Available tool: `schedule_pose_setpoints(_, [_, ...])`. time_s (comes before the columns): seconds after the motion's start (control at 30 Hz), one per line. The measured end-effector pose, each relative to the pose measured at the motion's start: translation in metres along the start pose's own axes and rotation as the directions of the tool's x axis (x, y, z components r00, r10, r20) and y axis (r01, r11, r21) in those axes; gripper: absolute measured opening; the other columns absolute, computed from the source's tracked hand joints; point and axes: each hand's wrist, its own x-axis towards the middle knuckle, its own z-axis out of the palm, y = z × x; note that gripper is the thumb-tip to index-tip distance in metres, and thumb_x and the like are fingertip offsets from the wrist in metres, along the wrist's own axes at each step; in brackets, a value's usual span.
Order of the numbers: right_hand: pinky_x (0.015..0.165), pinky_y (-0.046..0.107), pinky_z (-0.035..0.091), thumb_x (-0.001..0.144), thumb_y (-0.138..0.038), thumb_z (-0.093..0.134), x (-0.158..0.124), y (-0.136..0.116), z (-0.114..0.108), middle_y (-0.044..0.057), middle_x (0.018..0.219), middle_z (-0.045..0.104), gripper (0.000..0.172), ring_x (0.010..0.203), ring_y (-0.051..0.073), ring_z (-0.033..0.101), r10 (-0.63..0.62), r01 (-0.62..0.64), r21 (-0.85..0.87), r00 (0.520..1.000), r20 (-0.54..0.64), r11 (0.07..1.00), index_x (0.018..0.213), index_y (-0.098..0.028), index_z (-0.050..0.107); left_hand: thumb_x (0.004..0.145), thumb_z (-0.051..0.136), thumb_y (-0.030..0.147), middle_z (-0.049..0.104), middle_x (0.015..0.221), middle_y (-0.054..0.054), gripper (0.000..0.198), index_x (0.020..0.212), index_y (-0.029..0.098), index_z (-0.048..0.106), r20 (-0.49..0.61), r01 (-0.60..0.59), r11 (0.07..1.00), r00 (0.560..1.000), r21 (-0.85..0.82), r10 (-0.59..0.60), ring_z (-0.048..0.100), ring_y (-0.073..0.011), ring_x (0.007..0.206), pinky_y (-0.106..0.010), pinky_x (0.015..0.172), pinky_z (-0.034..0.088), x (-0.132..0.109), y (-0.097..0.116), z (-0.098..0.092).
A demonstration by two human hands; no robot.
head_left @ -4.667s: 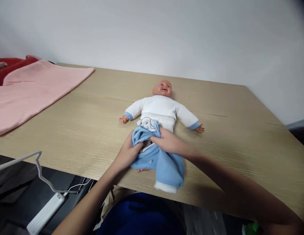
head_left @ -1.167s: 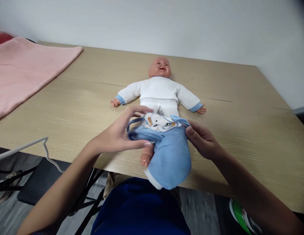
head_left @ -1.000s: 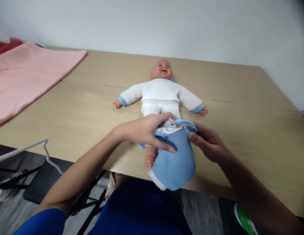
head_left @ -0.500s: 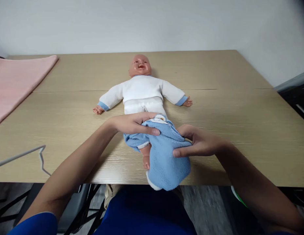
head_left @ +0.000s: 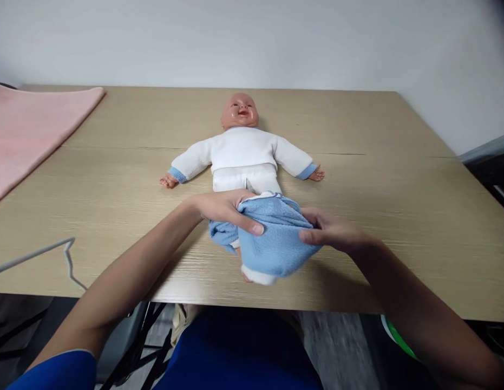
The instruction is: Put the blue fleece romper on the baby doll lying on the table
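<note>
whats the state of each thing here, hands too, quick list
doll: lying face up, arms spread
white top: worn, blue cuffs at the wrists
white undergarment: on the hips, exposed
blue pants: bunched around the legs, below the hips
left hand: gripping the pants
right hand: gripping the pants opposite
pink cloth: spread out, partly out of frame

Compared with half a second before, the loose leg of the blue trousers (head_left: 280,246) is more gathered and higher; its white cuff (head_left: 259,275) now hides most of the doll's (head_left: 244,149) previously visible foot (head_left: 246,278).
</note>
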Motion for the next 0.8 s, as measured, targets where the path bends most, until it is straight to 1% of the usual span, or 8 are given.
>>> schedule_pose_setpoints(0.07, [0.068,0.025,0.064,0.089,-0.054,0.097,-0.002,-0.004,0.0,0.001,0.09,0.077,0.044,0.076,0.017,0.072,0.033,-0.028,-0.058,0.995,0.09,0.998,0.103,-0.017,0.079,0.091,0.095,0.056,0.087,0.11,-0.007,0.042,0.113,0.022,0.084,-0.053,-0.084,0.996,0.995,0.038,0.086,0.082,-0.0264,0.101,-0.036,0.089,0.07,0.003,-0.002,0.0])
schedule_pose_setpoints(0.17, [0.071,0.027,0.066,0.094,-0.045,0.094,-0.004,-0.004,0.001,0.001,0.09,0.078,0.034,0.079,0.018,0.075,0.04,-0.034,-0.081,0.997,0.063,0.996,0.104,-0.018,0.077,0.092,0.094,0.059,0.087,0.123,-0.009,0.048,0.121,0.022,0.083,-0.116,-0.126,0.992,0.985,0.03,0.129,0.08,-0.0301,0.12,-0.042,0.108,0.065,0.006,-0.008,-0.001])
schedule_pose_setpoints(0.23, [0.073,0.026,0.065,0.098,-0.046,0.09,-0.003,-0.001,0.001,0.001,0.092,0.076,0.033,0.082,0.017,0.074,-0.031,0.034,-0.084,0.999,0.031,0.996,0.105,-0.018,0.075,0.091,0.095,0.061,0.086,0.128,-0.011,0.053,0.124,0.022,0.082,-0.14,-0.104,0.994,0.985,-0.03,0.099,0.08,-0.0304,0.122,-0.044,0.113,0.063,0.006,-0.013,-0.003])
schedule_pose_setpoints(0.37, [0.077,0.024,0.062,0.104,-0.049,0.084,-0.002,0.005,0.002,0.0,0.092,0.072,0.033,0.083,0.014,0.07,-0.185,0.185,-0.13,0.983,0.017,0.974,0.106,-0.018,0.073,0.086,0.099,0.06,0.086,0.13,-0.014,0.06,0.127,0.02,0.081,-0.174,-0.073,0.99,0.984,-0.121,0.051,0.082,-0.0307,0.118,-0.045,0.112,0.063,0.003,-0.019,-0.004])
schedule_pose_setpoints(0.5, [0.071,0.026,0.063,0.104,-0.054,0.083,-0.001,0.009,0.001,0.001,0.096,0.074,0.037,0.082,0.017,0.072,-0.13,0.127,-0.127,0.991,-0.021,0.984,0.117,-0.02,0.074,0.084,0.1,0.06,0.087,0.126,-0.015,0.063,0.129,0.019,0.081,-0.159,-0.069,0.985,0.986,-0.158,0.044,0.084,-0.0304,0.114,-0.044,0.108,0.065,0.0,-0.018,-0.001])
schedule_pose_setpoints(0.63, [0.076,0.026,0.061,0.106,-0.057,0.079,0.0,0.009,-0.001,0.001,0.097,0.074,0.038,0.085,0.016,0.069,-0.171,0.147,-0.192,0.978,-0.118,0.97,0.116,-0.02,0.076,0.077,0.098,0.074,0.088,0.113,-0.015,0.078,0.128,0.018,0.082,-0.128,-0.04,0.992,0.992,-0.117,0.025,0.085,-0.0339,0.105,-0.048,0.1,0.069,-0.001,-0.013,-0.002])
schedule_pose_setpoints(0.73, [0.069,0.026,0.058,0.102,-0.057,0.084,0.001,0.003,0.003,0.0,0.09,0.073,0.04,0.077,0.016,0.067,-0.181,0.169,-0.214,0.983,-0.04,0.962,0.113,-0.019,0.075,0.068,0.104,0.07,0.089,0.112,-0.013,0.077,0.122,0.019,0.084,-0.023,-0.034,0.999,0.999,-0.028,0.033,0.084,-0.0359,0.107,-0.05,0.102,0.069,0.0,-0.008,-0.003])
schedule_pose_setpoints(0.8, [0.067,0.027,0.058,0.094,-0.055,0.092,0.002,-0.003,0.008,0.001,0.092,0.077,0.049,0.074,0.016,0.069,-0.141,0.145,-0.206,0.989,0.032,0.968,0.123,-0.02,0.075,0.068,0.107,0.058,0.089,0.111,-0.011,0.066,0.116,0.019,0.085,0.027,-0.017,1.0,0.999,0.024,0.016,0.083,-0.0348,0.106,-0.049,0.102,0.069,0.001,-0.004,-0.001])
